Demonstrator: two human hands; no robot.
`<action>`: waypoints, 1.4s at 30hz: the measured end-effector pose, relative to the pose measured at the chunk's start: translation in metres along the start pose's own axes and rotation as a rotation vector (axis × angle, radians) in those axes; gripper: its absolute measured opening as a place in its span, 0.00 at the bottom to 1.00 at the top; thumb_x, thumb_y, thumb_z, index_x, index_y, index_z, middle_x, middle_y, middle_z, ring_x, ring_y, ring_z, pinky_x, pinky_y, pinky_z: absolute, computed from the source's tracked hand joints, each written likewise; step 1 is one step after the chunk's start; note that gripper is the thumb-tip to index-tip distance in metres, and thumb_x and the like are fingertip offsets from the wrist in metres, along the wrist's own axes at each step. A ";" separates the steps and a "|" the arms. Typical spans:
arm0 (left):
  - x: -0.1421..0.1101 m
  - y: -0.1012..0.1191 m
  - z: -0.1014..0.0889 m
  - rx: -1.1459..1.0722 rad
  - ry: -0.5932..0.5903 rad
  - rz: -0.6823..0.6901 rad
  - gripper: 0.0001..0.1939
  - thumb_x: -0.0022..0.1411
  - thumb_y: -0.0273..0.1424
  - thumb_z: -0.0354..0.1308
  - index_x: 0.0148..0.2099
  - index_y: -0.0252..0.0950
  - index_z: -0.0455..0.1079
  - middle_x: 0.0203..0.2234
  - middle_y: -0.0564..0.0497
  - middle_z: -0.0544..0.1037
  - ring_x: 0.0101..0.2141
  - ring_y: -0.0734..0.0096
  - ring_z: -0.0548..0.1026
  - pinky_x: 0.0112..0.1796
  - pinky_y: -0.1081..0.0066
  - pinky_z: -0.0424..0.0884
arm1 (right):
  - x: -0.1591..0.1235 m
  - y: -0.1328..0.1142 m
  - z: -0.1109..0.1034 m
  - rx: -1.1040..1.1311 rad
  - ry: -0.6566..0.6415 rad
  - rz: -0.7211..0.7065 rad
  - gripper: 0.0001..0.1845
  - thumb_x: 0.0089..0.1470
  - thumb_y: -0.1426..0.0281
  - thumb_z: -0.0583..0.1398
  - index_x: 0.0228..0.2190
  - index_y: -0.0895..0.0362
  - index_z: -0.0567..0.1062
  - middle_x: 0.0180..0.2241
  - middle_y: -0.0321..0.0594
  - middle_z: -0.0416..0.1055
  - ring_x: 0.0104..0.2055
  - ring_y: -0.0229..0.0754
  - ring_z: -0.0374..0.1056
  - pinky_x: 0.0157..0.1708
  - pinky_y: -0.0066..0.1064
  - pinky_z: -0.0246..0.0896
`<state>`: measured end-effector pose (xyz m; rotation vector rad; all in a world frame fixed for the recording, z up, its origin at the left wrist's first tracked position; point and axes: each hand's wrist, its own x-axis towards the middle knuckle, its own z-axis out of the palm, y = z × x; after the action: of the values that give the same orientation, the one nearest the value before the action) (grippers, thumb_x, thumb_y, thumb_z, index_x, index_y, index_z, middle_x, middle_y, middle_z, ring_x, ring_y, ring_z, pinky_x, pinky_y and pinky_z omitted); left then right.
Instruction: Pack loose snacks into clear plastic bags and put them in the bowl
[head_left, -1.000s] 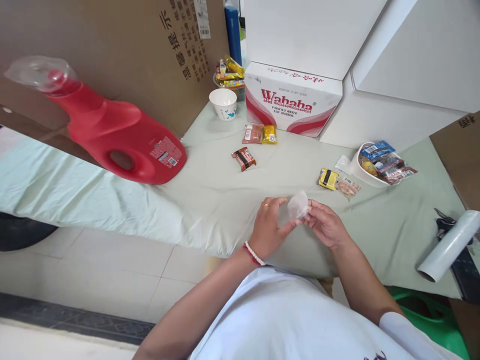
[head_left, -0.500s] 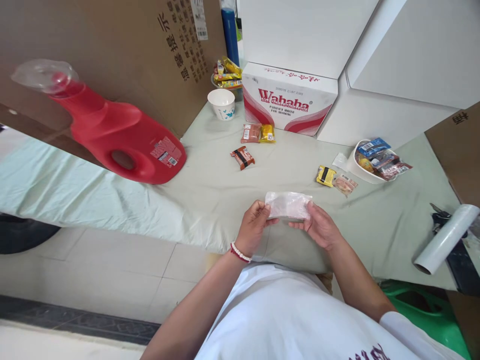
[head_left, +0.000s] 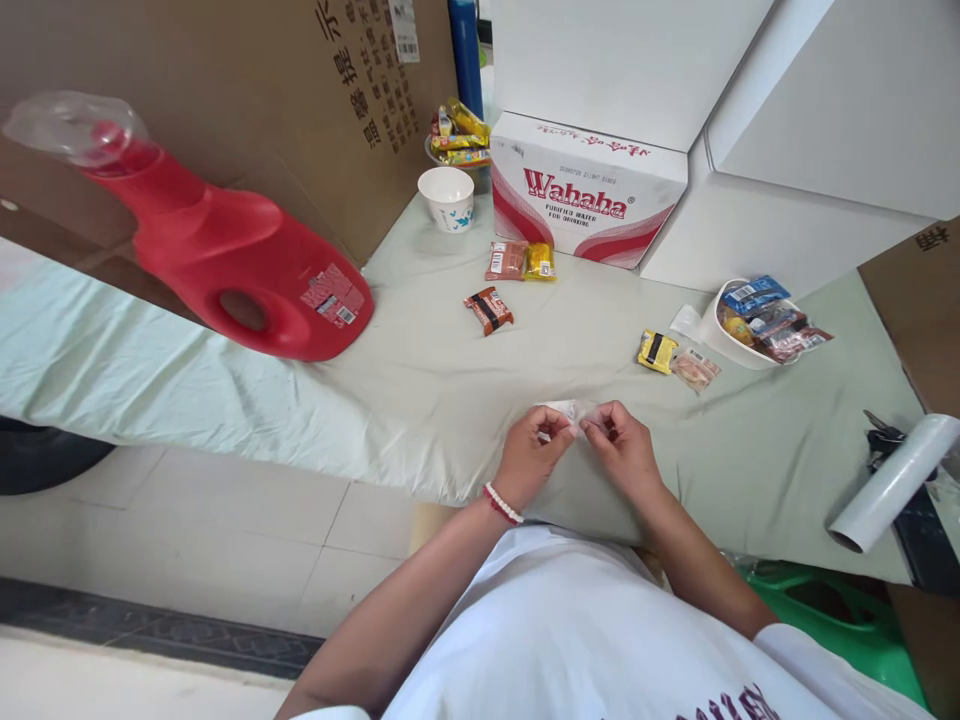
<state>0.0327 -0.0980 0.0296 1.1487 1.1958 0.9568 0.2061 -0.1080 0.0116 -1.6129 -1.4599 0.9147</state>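
The left arm (head_left: 420, 590) and the right arm (head_left: 701, 560) reach forward, slanting in toward each other. The left hand (head_left: 531, 458) and the right hand (head_left: 626, 458) are close together, thumb tips (head_left: 568, 436) almost meeting. Each one pinches with its thumb and bent fingers (head_left: 619, 413).

We note a plastic-looking wrapper (head_left: 561, 407), smooth plastic bottle (head_left: 232, 240) at left, creased cloth (head_left: 420, 400), and glossy roll (head_left: 892, 485) near right.

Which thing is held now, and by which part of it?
A small whitish packet; left hand and right hand pinch its near side, partly hiding it.
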 end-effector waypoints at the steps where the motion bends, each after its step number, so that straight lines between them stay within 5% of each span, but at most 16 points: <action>1: 0.002 0.000 0.005 -0.004 0.007 -0.008 0.11 0.57 0.39 0.65 0.33 0.36 0.73 0.29 0.52 0.76 0.32 0.71 0.71 0.37 0.71 0.68 | -0.001 -0.001 0.001 -0.051 -0.001 -0.038 0.09 0.57 0.62 0.63 0.30 0.50 0.70 0.25 0.32 0.67 0.26 0.40 0.60 0.28 0.31 0.54; 7: 0.016 -0.008 0.020 0.017 0.008 -0.014 0.06 0.56 0.35 0.64 0.32 0.37 0.76 0.30 0.50 0.79 0.32 0.69 0.74 0.39 0.68 0.70 | -0.006 -0.007 -0.001 -0.165 -0.064 -0.117 0.07 0.59 0.62 0.60 0.30 0.49 0.72 0.28 0.37 0.70 0.30 0.44 0.64 0.33 0.34 0.57; 13: 0.014 -0.011 0.017 -0.076 -0.034 -0.024 0.10 0.60 0.37 0.61 0.34 0.37 0.77 0.31 0.50 0.80 0.33 0.68 0.74 0.39 0.68 0.68 | -0.005 -0.007 -0.012 0.323 -0.227 0.096 0.16 0.59 0.51 0.62 0.37 0.50 0.75 0.31 0.36 0.71 0.33 0.42 0.64 0.35 0.32 0.59; 18: 0.011 -0.010 0.012 -0.059 -0.042 -0.021 0.11 0.60 0.39 0.61 0.33 0.37 0.76 0.29 0.52 0.77 0.32 0.69 0.71 0.36 0.70 0.65 | 0.002 -0.007 -0.009 0.476 -0.194 0.225 0.19 0.52 0.50 0.68 0.29 0.52 0.75 0.24 0.33 0.67 0.28 0.39 0.60 0.31 0.30 0.55; 23: 0.012 -0.008 -0.004 -0.249 0.027 -0.105 0.12 0.58 0.40 0.61 0.31 0.37 0.69 0.23 0.56 0.69 0.27 0.74 0.65 0.32 0.73 0.64 | 0.009 -0.005 -0.015 0.691 -0.130 0.305 0.18 0.49 0.53 0.70 0.27 0.53 0.74 0.24 0.32 0.67 0.27 0.37 0.61 0.31 0.30 0.58; 30: 0.016 -0.002 -0.043 -0.547 0.269 -0.158 0.10 0.54 0.35 0.63 0.31 0.38 0.65 0.26 0.57 0.67 0.28 0.76 0.66 0.29 0.75 0.65 | 0.012 0.002 -0.045 0.847 -0.021 0.381 0.15 0.48 0.60 0.72 0.28 0.53 0.74 0.25 0.33 0.66 0.27 0.35 0.60 0.24 0.25 0.57; 36: 0.022 -0.017 -0.069 -0.343 0.383 -0.079 0.16 0.59 0.43 0.64 0.34 0.39 0.63 0.22 0.60 0.64 0.21 0.80 0.62 0.21 0.78 0.60 | 0.009 0.022 -0.078 0.696 0.041 0.382 0.15 0.48 0.58 0.71 0.27 0.53 0.74 0.25 0.33 0.65 0.26 0.37 0.59 0.22 0.26 0.55; 39: 0.023 -0.021 -0.070 -0.304 0.395 -0.099 0.18 0.58 0.45 0.65 0.34 0.38 0.64 0.19 0.61 0.63 0.18 0.82 0.59 0.18 0.79 0.55 | 0.010 0.031 -0.092 0.362 0.200 0.340 0.16 0.48 0.56 0.70 0.28 0.53 0.73 0.25 0.34 0.65 0.27 0.39 0.60 0.24 0.29 0.57; 42: 0.022 -0.018 -0.061 -0.345 0.348 -0.135 0.21 0.54 0.47 0.68 0.34 0.38 0.64 0.18 0.62 0.62 0.17 0.83 0.58 0.16 0.80 0.54 | 0.010 0.019 -0.088 -0.063 0.427 0.113 0.12 0.53 0.58 0.66 0.33 0.53 0.75 0.30 0.36 0.70 0.31 0.41 0.63 0.32 0.32 0.62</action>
<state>-0.0250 -0.0710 0.0081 0.6366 1.3004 1.2357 0.2935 -0.1052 0.0339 -1.8181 -1.1184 0.5410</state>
